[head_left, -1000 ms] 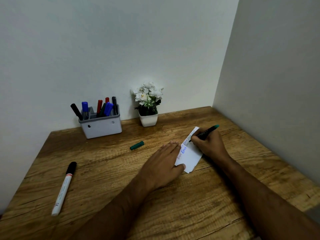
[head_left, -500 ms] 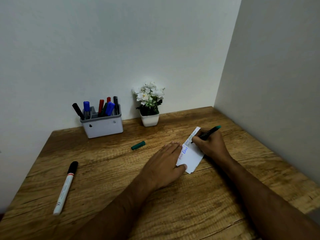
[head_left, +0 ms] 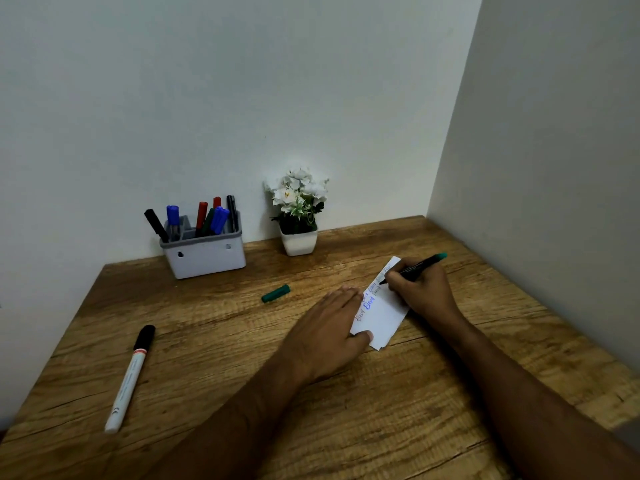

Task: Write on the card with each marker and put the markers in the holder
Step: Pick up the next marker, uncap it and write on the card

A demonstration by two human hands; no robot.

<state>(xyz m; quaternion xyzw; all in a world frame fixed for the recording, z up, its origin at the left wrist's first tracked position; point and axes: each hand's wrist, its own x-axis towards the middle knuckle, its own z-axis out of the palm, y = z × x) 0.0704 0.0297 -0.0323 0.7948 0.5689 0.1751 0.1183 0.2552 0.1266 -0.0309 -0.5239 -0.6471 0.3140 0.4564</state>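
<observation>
I see the white card [head_left: 381, 313] lying on the wooden table [head_left: 207, 341] near its right side, with the right hand [head_left: 420, 292] pinching a green-ended marker [head_left: 414, 268], its tip on the card's far end. The left hand [head_left: 329, 330] lies flat, fingers together, thumb pressing the card's near corner and hiding its left edge. A green cap [head_left: 276, 293] lies just left of the hands. A black-capped white marker [head_left: 130, 377] lies well apart at left. The grey holder [head_left: 204, 256] with several markers and a flower pot [head_left: 299, 240] stand against the wall. I can't read the writing clearly.
</observation>
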